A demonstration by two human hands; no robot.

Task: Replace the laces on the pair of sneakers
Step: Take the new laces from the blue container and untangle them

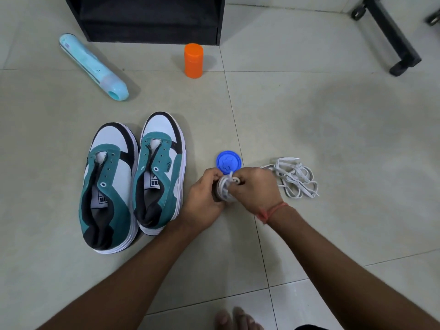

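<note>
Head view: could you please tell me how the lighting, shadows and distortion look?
Head view: soft even light, no glare; a faint broad shadow on the floor at right; wide-angle bending curves the tile lines; toes at the bottom edge are blurred.

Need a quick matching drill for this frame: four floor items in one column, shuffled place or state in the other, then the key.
Things:
1. sneakers
2. orange container
3. blue lid
4. loose lace pile

Places or states:
A. upright near the black cabinet
B. flat on the floor just beyond both hands
C. side by side, no laces in
D. on the floor beside the right hand

Pairs: 1-C, 2-A, 3-B, 4-D
</note>
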